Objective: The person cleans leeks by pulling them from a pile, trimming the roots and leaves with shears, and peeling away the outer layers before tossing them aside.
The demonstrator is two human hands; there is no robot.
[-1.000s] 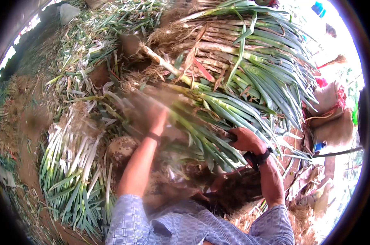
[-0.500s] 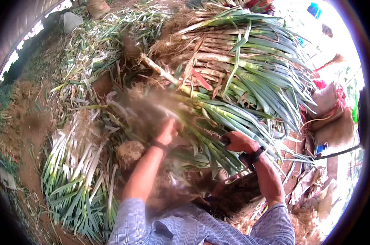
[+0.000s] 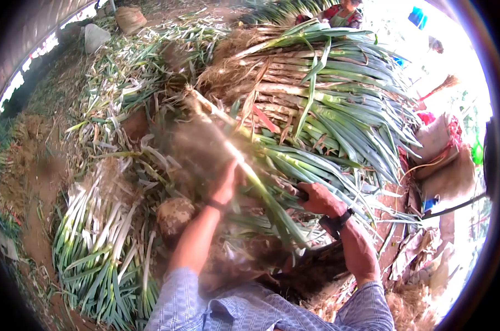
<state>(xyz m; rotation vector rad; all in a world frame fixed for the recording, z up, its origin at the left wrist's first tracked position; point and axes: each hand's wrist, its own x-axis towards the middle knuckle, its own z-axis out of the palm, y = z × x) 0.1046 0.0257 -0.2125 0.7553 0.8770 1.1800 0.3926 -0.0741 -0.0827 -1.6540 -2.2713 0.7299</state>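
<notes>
My left hand [image 3: 227, 179] is closed around a leek [image 3: 255, 181], its white stem slanting up and left and its green leaves hanging toward my lap. Roots and the upper stem are blurred. My right hand [image 3: 321, 199] is wrapped around a dark-handled tool [image 3: 302, 193] with a thin end pointing left, close beside the leek's leaves; I cannot tell its kind. Just beyond both hands lies a large heap of untrimmed leeks [image 3: 321, 102], roots to the left. One loose leek [image 3: 208, 103] sticks out from its near side.
Leeks with white stems [image 3: 104, 243] lie at lower left, near a round mud-spotted object [image 3: 175, 216]. Peeled leaves [image 3: 123, 88] litter the ground. A person [image 3: 343, 15] is behind the heap. Sacks [image 3: 445, 149] stand at right; a hose-like dark line [image 3: 457, 207] crosses there.
The leek in my left hand now shows its bright white stem more clearly, and its leaves hang lower. My right hand has shifted slightly left. The far person shows more.
</notes>
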